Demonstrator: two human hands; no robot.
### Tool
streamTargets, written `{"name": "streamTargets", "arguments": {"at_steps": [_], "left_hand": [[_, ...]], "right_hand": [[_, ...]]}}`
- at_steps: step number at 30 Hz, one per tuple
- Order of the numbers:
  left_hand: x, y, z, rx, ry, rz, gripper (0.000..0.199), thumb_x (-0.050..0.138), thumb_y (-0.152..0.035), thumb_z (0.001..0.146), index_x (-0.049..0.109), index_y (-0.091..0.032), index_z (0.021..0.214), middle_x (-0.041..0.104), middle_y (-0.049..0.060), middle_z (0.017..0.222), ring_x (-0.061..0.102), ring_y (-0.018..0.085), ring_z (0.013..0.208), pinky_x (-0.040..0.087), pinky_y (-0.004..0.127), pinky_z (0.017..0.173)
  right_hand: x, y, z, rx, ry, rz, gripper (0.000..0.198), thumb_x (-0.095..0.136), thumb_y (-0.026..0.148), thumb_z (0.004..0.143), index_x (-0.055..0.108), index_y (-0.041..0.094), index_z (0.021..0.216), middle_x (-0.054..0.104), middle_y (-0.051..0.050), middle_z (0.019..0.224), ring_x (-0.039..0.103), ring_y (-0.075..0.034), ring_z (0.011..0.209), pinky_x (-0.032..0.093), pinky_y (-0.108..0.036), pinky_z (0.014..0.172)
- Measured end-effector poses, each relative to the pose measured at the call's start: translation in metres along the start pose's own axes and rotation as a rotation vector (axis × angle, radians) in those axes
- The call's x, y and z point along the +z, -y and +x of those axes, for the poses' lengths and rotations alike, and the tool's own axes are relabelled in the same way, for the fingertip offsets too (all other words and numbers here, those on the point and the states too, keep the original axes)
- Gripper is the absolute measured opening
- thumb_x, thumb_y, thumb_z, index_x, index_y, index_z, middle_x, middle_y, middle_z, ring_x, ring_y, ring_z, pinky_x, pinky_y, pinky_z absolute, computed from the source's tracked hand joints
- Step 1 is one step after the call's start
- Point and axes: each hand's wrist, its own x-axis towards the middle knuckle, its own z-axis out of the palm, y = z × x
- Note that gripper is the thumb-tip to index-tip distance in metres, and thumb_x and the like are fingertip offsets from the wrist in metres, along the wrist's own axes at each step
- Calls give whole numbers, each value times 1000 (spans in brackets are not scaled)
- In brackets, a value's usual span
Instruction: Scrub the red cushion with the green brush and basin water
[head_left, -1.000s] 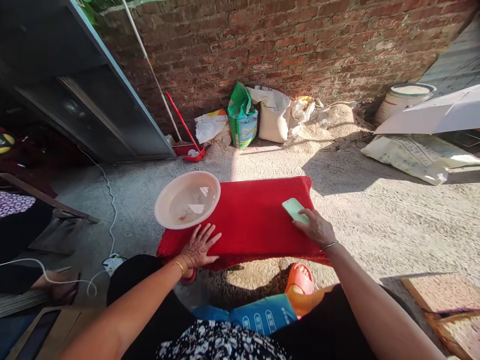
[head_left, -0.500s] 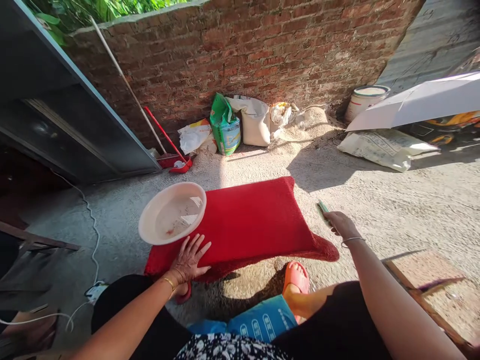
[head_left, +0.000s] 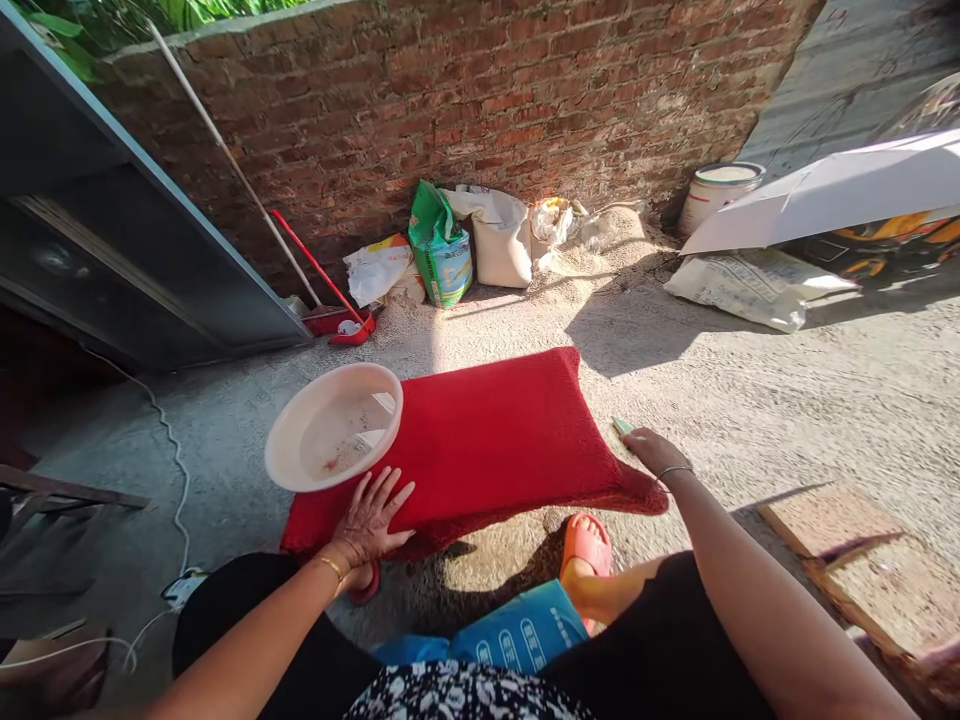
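A green item (head_left: 622, 427) was held just beside the right end of the cloth-covered worktop (head_left: 491, 430).
It was clasped in the right hand (head_left: 651, 450), its grip closed; the left hand (head_left: 369, 517), spread and holding nothing, was laid on the fuzzy red surface, perhaps for steadiness, near a smooth, round basin (head_left: 283, 440).

Left hand (head_left: 373, 518) spread flat on red cloth (head_left: 487, 430), right beside basin (head_left: 283, 442) of water! Right hand (head_left: 654, 452) grips slim green object (head_left: 621, 425) by cloth's edge. Bags (head_left: 444, 262) line brick wall (head_left: 487, 100).
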Motion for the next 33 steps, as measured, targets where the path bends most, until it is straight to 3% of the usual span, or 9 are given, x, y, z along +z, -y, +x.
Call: {"name": "streamTargets", "arguments": {"at_steps": [5,9,14,18,21,24,28,33], "left_hand": [[-5,-5,2,-24,25,-28,70,64,-51,74,48,-25,137,40,14,147,32,33,138,16,53,114],[-6,-7,2,-16,25,-35,74,62,-57,74,46,-24,139,39,15,147,31,34,138,14,54,114],[-4,-7,0,-32,86,-51,79,60,-62,75,41,-25,143,34,14,151,26,34,140,10,54,114],[-1,-7,-1,-42,146,-76,82,60,-62,75,35,-26,145,29,13,153,21,34,142,8,55,114],[1,-7,0,-51,168,-90,85,63,-60,73,34,-27,146,27,13,154,19,34,142,6,56,114],[-1,-10,1,-65,190,-97,88,66,-59,71,33,-28,146,27,13,154,19,35,142,6,57,113],[-6,-12,3,-63,209,-103,87,66,-57,73,32,-28,146,25,14,155,18,35,143,7,57,113],[-4,-14,0,-53,183,-112,89,67,-57,72,30,-28,147,24,15,155,18,36,143,8,59,112]], "right_hand": [[-15,7,9,139,-116,171,52,46,59,81,63,23,115,67,-12,105,62,-26,89,43,-34,73],[-15,42,17,66,-245,240,58,51,63,76,62,21,115,66,-13,102,60,-28,88,43,-37,73],[15,120,-2,-292,-211,246,51,56,61,75,63,25,110,62,-7,100,59,-23,87,43,-32,71],[52,177,-51,-649,-58,80,40,56,53,82,61,27,112,59,-5,101,59,-18,82,41,-27,65],[70,203,-82,-862,28,-75,36,58,45,84,60,26,114,58,-6,99,58,-18,84,42,-27,72],[77,212,-93,-938,88,-165,36,61,40,83,60,25,115,58,-7,102,57,-20,92,41,-29,80],[80,210,-88,-856,170,-151,36,65,37,80,60,23,113,57,-7,104,57,-19,93,42,-29,82],[81,206,-76,-873,178,-76,27,65,36,78,62,24,102,58,-4,97,58,-17,83,43,-28,76]]}}
